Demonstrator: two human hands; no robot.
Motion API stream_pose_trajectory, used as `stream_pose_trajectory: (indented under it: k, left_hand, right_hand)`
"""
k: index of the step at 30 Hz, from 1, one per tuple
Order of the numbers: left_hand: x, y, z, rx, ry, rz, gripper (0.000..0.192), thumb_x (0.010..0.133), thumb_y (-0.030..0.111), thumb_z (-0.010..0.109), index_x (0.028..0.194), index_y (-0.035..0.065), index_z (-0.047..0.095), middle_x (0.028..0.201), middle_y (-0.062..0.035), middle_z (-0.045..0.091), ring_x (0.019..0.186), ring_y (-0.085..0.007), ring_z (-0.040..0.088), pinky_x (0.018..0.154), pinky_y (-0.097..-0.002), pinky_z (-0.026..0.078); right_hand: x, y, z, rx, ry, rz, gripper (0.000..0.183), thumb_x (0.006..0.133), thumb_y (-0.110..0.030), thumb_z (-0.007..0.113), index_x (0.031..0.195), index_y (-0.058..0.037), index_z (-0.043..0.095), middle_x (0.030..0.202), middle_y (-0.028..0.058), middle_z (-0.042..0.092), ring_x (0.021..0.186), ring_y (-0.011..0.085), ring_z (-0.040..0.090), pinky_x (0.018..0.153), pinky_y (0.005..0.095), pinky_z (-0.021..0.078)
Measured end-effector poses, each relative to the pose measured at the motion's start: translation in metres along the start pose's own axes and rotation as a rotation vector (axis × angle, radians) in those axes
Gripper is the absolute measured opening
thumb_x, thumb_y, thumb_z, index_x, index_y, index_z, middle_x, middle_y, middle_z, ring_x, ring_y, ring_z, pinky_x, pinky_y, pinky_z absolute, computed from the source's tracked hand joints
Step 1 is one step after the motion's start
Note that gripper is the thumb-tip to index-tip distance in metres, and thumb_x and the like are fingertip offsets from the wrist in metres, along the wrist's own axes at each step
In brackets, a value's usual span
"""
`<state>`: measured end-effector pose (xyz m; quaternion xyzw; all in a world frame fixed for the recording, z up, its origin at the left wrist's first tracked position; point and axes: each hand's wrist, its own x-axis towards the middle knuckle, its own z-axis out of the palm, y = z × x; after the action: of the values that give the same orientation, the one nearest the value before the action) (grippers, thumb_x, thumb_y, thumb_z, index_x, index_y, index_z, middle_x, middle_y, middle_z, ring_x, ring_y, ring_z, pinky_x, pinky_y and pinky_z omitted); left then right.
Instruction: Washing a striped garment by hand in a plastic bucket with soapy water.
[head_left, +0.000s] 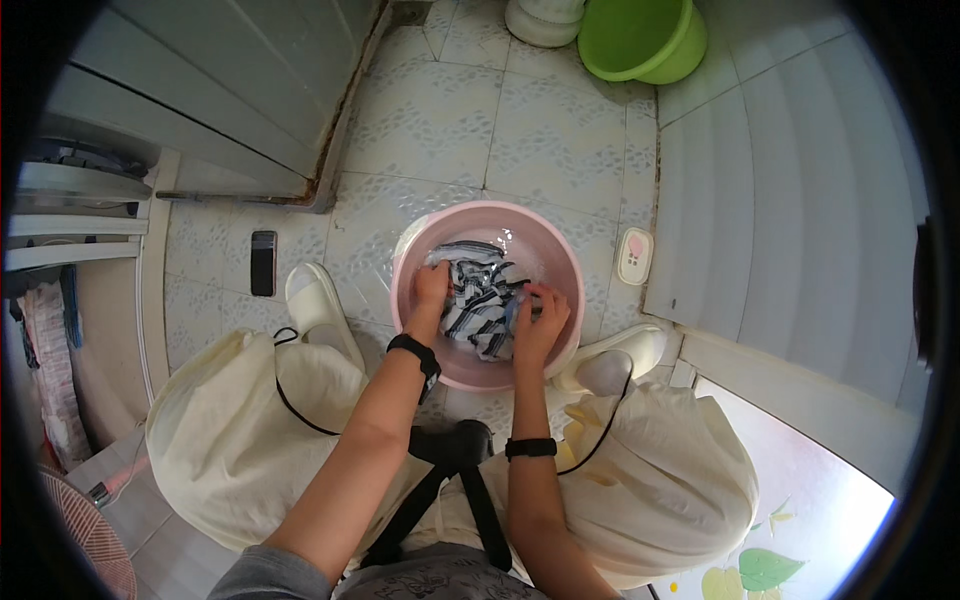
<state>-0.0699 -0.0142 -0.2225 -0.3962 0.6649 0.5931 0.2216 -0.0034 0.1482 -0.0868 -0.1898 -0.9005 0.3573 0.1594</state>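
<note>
A pink plastic basin (517, 208) stands on the tiled floor between my feet. In it lies a bunched wet cloth garment (480, 311) with black, white and grey stripes, in what looks like shallow water. My left hand (433, 285) pinches the garment's left side, fingers curled into the fabric. At the right side of the basin, my right hand (541, 322) holds another part of the cloth between thumb and fingers. Both hands are inside the rim. The fingertips are partly hidden by folds.
A dark-screened smartphone (263, 263) lies on the floor to the left. To the right is a white soap dish (636, 256) with a pink piece on it. A green plastic tub (675, 45) stands at the far wall beside a white pedestal base (545, 22). Cream slippers (646, 346) flank the basin.
</note>
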Motion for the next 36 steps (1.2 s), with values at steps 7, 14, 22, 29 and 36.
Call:
stream_pose_trajectory:
  k: [7, 14, 22, 29, 36]
  left_hand:
    - [-0.063, 0.024, 0.007, 0.527, 0.153, 0.718, 0.011, 0.075, 0.014, 0.06, 0.082, 0.0063, 0.058, 0.087, -0.0107, 0.059, 0.086, -0.0294, 0.056, 0.074, -0.0392, 0.045]
    - [-0.051, 0.03, -0.017, 0.676, 0.103, 0.975, 0.036, 0.069, 0.003, 0.062, 0.102, 0.002, 0.048, 0.107, -0.016, 0.049, 0.104, -0.035, 0.046, 0.091, -0.0403, 0.038]
    - [-0.066, 0.048, -0.019, 0.844, -0.205, 0.496, 0.043, 0.062, 0.015, 0.069, 0.099, -0.0037, 0.056, 0.099, -0.0241, 0.059, 0.094, -0.0378, 0.058, 0.082, -0.0414, 0.047]
    - [-0.124, 0.084, -0.017, 0.562, -0.513, 0.545, 0.043, 0.06, 0.024, 0.07, 0.092, -0.0027, 0.061, 0.088, -0.0214, 0.063, 0.084, -0.0317, 0.062, 0.072, -0.0365, 0.049]
    - [-0.196, 0.132, -0.018, 0.366, -0.638, 0.661, 0.03, 0.065, 0.014, 0.063, 0.089, -0.0046, 0.061, 0.074, -0.0106, 0.061, 0.07, -0.0134, 0.056, 0.064, -0.0272, 0.045]
  right_hand:
    - [-0.003, 0.001, -0.014, 0.125, 0.078, 0.016, 0.018, 0.076, 0.003, 0.053, 0.09, -0.0047, 0.061, 0.097, 0.0104, 0.058, 0.095, 0.026, 0.053, 0.084, 0.0339, 0.0405]
    - [-0.021, -0.01, -0.005, 0.359, -0.152, 0.035, 0.02, 0.076, 0.003, 0.051, 0.093, -0.0019, 0.059, 0.096, 0.0133, 0.056, 0.085, 0.0268, 0.054, 0.076, 0.0338, 0.0437]
    - [-0.036, 0.006, 0.007, 0.25, -0.329, -0.008, 0.031, 0.078, 0.004, 0.053, 0.108, -0.0019, 0.053, 0.095, 0.0102, 0.054, 0.075, 0.0174, 0.055, 0.069, 0.0289, 0.0449]
    - [-0.038, -0.007, 0.014, 0.375, -0.338, 0.013, 0.056, 0.068, -0.004, 0.067, 0.118, -0.0004, 0.043, 0.106, 0.0166, 0.05, 0.094, 0.0309, 0.05, 0.084, 0.0386, 0.0412]
    - [-0.047, 0.009, 0.026, 0.305, -0.328, -0.203, 0.069, 0.06, -0.015, 0.078, 0.116, 0.0012, 0.043, 0.109, 0.0182, 0.05, 0.101, 0.0337, 0.049, 0.086, 0.0422, 0.0373]
